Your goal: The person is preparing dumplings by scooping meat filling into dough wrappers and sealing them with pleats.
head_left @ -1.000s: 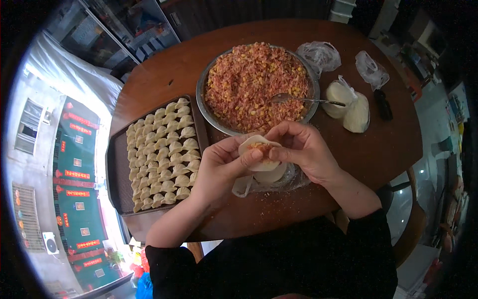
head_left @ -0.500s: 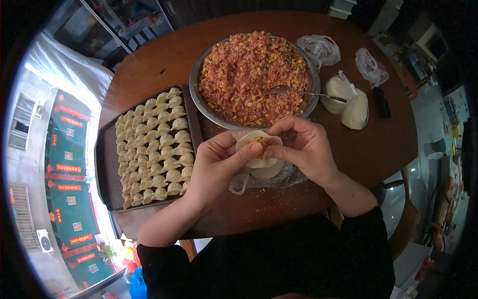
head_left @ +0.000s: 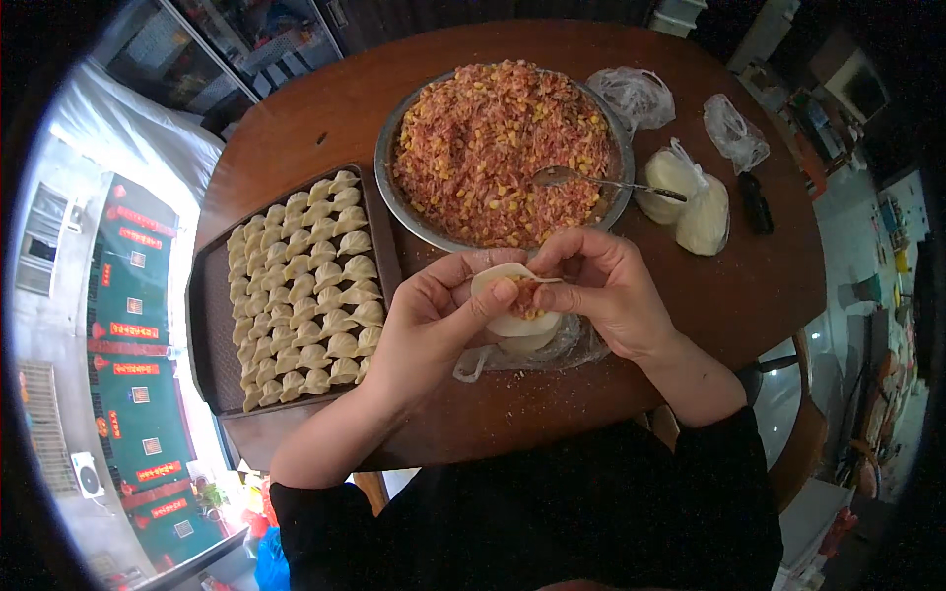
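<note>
Between my two hands is a round dumpling wrapper (head_left: 498, 279) with meat and corn filling in its middle. My left hand (head_left: 429, 310) cradles it from the left, thumb pressed at the filling. With thumb and fingers my right hand (head_left: 606, 291) pinches the wrapper's right edge, which is folding up. Just beneath lies a stack of wrappers (head_left: 532, 340) on a clear plastic bag (head_left: 581, 347), partly hidden by my hands. Beyond them stands a wide metal bowl (head_left: 386, 177) heaped with pink meat and corn filling (head_left: 498, 148). A metal spoon (head_left: 611, 183) rests on the filling.
To the left, a dark tray (head_left: 219, 345) holds rows of folded dumplings (head_left: 305, 286). Right of the bowl are two bagged pale dough lumps (head_left: 702, 219), a dark-handled object (head_left: 755, 204) and crumpled plastic bags (head_left: 636, 97). The round wooden table (head_left: 729, 295) carries scattered flour near me.
The wrapper's upper right edge has been drawn up and folded a little more by my right fingers. My left hand has barely moved.
</note>
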